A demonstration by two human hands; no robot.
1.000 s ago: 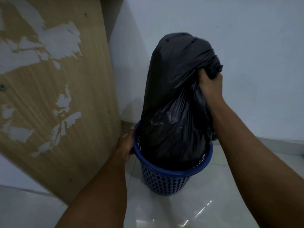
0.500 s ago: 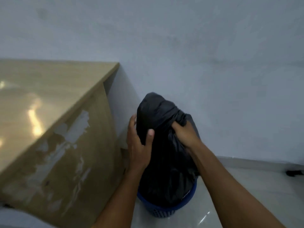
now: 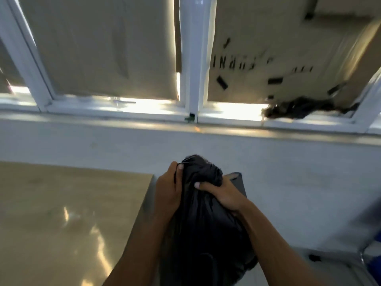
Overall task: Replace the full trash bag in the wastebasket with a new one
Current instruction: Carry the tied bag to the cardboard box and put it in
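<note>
A full black trash bag (image 3: 206,230) hangs upright at bottom centre, its top bunched into a neck. My left hand (image 3: 168,188) grips the neck from the left side. My right hand (image 3: 221,194) is closed on the gathered plastic from the right, just below the top. Both forearms run up from the bottom edge. The blue wastebasket is out of view, hidden below the bag and the frame's edge.
A light wooden desk top (image 3: 61,219) lies to the left, its edge close to the bag. A pale wall (image 3: 288,182) stands behind, with a white-framed window (image 3: 191,58) covered by cardboard (image 3: 278,48) above. A dark cloth (image 3: 299,108) sits on the sill at right.
My left hand left the basket rim and took hold of the bag's neck. The bag rose with both hands on it, and my view tilted up, so the wastebasket dropped out of sight.
</note>
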